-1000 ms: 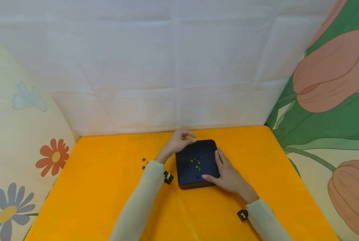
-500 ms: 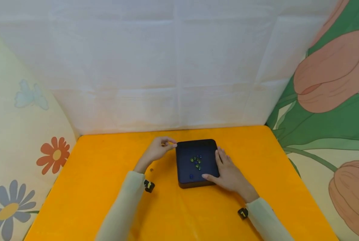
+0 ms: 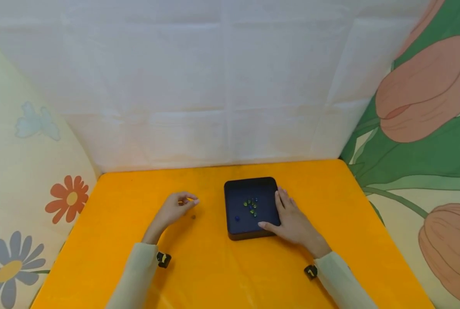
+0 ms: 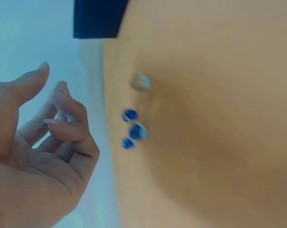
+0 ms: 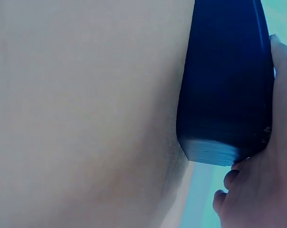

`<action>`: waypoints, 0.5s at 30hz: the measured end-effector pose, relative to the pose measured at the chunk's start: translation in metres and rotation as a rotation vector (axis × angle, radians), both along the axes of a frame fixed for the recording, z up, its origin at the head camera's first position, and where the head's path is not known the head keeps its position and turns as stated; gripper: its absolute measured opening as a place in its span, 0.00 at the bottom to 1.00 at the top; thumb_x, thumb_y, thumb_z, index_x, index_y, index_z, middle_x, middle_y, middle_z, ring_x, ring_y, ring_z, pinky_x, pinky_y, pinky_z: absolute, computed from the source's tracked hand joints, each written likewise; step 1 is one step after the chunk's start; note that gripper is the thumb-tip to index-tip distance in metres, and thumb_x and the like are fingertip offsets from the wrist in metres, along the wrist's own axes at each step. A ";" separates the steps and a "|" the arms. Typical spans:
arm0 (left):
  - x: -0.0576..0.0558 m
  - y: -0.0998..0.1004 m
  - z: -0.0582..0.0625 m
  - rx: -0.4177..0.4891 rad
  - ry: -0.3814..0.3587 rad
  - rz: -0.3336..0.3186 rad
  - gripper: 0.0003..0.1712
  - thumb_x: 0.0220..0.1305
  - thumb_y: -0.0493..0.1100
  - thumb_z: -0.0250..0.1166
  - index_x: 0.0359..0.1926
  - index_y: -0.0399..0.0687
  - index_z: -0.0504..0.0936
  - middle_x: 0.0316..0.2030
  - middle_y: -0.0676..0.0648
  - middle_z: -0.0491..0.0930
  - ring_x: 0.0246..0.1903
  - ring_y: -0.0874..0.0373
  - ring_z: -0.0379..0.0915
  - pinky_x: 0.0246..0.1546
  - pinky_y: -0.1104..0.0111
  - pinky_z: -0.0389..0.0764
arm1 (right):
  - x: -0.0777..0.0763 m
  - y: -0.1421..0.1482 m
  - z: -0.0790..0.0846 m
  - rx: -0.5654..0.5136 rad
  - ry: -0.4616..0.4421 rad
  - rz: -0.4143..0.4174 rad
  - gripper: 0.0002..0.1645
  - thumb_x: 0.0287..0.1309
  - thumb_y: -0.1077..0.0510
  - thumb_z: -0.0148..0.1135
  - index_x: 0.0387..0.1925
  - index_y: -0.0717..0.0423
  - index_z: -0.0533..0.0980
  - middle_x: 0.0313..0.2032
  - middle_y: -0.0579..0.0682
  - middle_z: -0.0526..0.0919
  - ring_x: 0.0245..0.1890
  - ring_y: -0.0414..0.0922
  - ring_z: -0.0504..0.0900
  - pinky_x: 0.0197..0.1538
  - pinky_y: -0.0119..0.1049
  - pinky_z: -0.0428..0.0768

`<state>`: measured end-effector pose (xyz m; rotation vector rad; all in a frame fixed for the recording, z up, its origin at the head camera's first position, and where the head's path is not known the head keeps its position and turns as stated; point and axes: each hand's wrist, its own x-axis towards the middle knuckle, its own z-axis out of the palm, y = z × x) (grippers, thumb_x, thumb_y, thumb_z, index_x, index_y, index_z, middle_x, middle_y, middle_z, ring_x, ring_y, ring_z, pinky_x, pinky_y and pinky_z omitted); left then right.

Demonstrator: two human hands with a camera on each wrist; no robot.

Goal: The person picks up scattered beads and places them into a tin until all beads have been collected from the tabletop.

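A square black tray (image 3: pixel 250 229) holds several green and blue marbles (image 3: pixel 252 207) near its middle, with a lone blue marble (image 3: pixel 237 219) toward the front left. My right hand (image 3: pixel 293 223) grips the tray's right front corner, thumb over the rim and fingers along the outer side. My left hand (image 3: pixel 173 210) hovers left of the tray, fingers loosely bent and nothing between thumb and fingertips. Below it on the table lie a clear brownish marble (image 4: pixel 140 81) and three blue marbles (image 4: pixel 138 131). The head view shows the brownish one, while the hand hides the blue ones.
An orange cloth (image 3: pixel 210 266) covers the table, whose back edge meets a white sheet (image 3: pixel 176 86). Printed flower hangings stand on both sides. Each wrist wears a small black tag (image 3: pixel 311 272).
My left hand has moved from over the tray's back left corner leftward and down toward the loose marbles. A blue marble has rolled left in the tray. The right hand stays put.
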<state>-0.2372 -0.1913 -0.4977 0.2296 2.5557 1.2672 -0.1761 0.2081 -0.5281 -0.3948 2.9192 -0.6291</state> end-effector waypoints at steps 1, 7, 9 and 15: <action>0.003 -0.003 -0.002 -0.013 0.014 0.000 0.20 0.76 0.52 0.65 0.56 0.43 0.85 0.44 0.38 0.85 0.37 0.53 0.76 0.33 0.66 0.77 | 0.000 0.000 0.000 -0.002 -0.004 -0.001 0.74 0.60 0.15 0.53 0.84 0.61 0.39 0.86 0.58 0.34 0.86 0.59 0.40 0.83 0.59 0.50; 0.016 -0.016 -0.017 -0.026 0.019 0.072 0.17 0.74 0.48 0.68 0.57 0.43 0.85 0.44 0.41 0.84 0.38 0.54 0.77 0.33 0.68 0.79 | -0.002 0.002 -0.002 -0.019 -0.005 -0.003 0.74 0.61 0.16 0.54 0.84 0.60 0.38 0.86 0.57 0.32 0.86 0.59 0.40 0.83 0.60 0.50; 0.020 -0.019 -0.021 -0.019 0.015 0.109 0.18 0.73 0.46 0.69 0.58 0.43 0.84 0.45 0.40 0.83 0.37 0.53 0.77 0.32 0.69 0.79 | -0.002 0.002 -0.003 -0.026 0.000 0.003 0.74 0.61 0.16 0.55 0.84 0.61 0.39 0.86 0.58 0.33 0.86 0.60 0.40 0.83 0.60 0.50; 0.028 -0.025 -0.032 -0.059 0.006 0.153 0.21 0.72 0.45 0.70 0.61 0.42 0.81 0.47 0.39 0.81 0.40 0.52 0.79 0.35 0.69 0.79 | -0.001 0.001 -0.006 -0.033 0.001 -0.002 0.74 0.60 0.16 0.55 0.84 0.62 0.40 0.86 0.58 0.34 0.86 0.60 0.40 0.83 0.61 0.51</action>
